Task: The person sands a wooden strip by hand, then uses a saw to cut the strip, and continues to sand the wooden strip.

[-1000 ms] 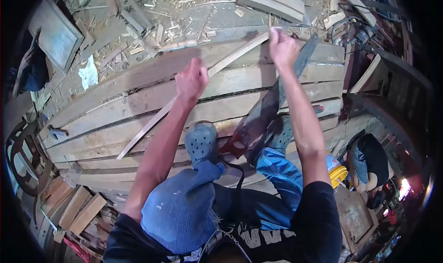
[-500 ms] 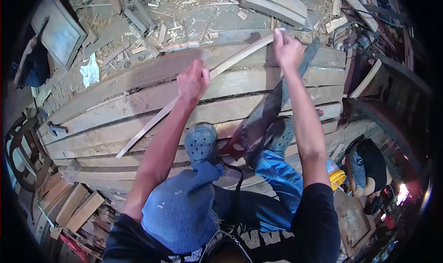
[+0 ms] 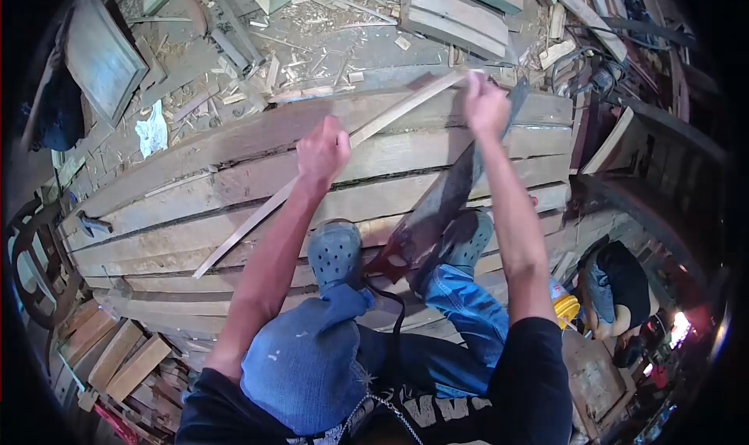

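Head view: left hand and right hand, 2 grips clamped on 1 wood strip.

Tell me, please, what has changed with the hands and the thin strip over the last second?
Very little. The right hand has sunk slightly toward the planks with the upper end of the thin wooden strip; the camera also tilted. Nothing was let go: the left hand and right hand still grip it, and the handsaw still lies on the planks.
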`<state>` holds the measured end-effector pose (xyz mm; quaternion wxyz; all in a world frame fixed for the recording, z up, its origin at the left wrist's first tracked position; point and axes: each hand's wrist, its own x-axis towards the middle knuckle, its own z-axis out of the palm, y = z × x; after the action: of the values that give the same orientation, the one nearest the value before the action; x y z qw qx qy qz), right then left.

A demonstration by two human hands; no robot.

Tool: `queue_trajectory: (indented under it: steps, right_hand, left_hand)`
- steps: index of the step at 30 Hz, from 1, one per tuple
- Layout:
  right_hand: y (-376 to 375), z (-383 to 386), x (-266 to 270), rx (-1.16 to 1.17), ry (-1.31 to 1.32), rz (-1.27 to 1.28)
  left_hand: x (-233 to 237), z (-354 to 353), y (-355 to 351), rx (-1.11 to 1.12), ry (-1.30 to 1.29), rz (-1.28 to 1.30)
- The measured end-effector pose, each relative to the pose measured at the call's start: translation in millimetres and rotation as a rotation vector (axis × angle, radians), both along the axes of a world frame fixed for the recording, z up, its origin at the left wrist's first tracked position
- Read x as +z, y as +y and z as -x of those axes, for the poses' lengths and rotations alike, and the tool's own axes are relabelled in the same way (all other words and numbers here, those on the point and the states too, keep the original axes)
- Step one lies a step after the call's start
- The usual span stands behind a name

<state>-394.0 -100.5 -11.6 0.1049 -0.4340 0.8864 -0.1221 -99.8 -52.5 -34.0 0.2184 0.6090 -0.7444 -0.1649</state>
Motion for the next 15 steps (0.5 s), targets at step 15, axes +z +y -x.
queue_trajectory:
  steps: [15]
  right_hand:
    - [224, 130, 175, 0.859, -0.049, -0.551]
  left_hand:
    - [16, 12, 29, -0.256, 0.042, -0.013]
